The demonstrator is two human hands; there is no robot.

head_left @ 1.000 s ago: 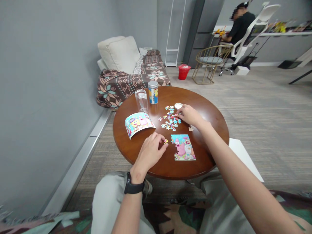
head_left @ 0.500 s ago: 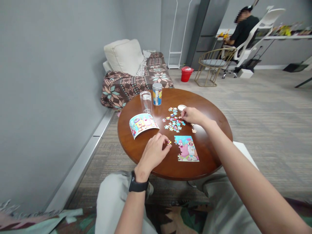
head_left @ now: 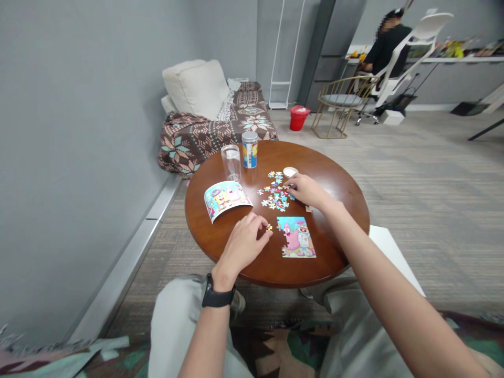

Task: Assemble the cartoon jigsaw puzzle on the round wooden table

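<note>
My left hand [head_left: 246,239], with a black watch at the wrist, rests at the table's near side. Its thumb and forefinger close around a small yellow puzzle piece [head_left: 269,228]. Just right of it lies a partly joined jigsaw puzzle [head_left: 298,239] with a pink cartoon figure and a ragged left edge. Fingers bent together, my right hand [head_left: 309,190] reaches into the right side of a heap of loose puzzle pieces [head_left: 277,198]. What its fingertips hold, if anything, is hidden. A curved picture sheet [head_left: 226,198] with cartoon figures lies left of the heap.
On the round brown table [head_left: 331,168] stand a clear glass [head_left: 231,163] and a tin [head_left: 249,150] with a metal lid. A white round lid [head_left: 290,171] lies behind my right hand. Beyond are a red bin [head_left: 298,118], a chair [head_left: 342,100] and a seated person [head_left: 389,50].
My right hand has shifted slightly over the heap, its fingertips now lower among the pieces. My left hand keeps its place by the yellow piece. The whole view has moved a little.
</note>
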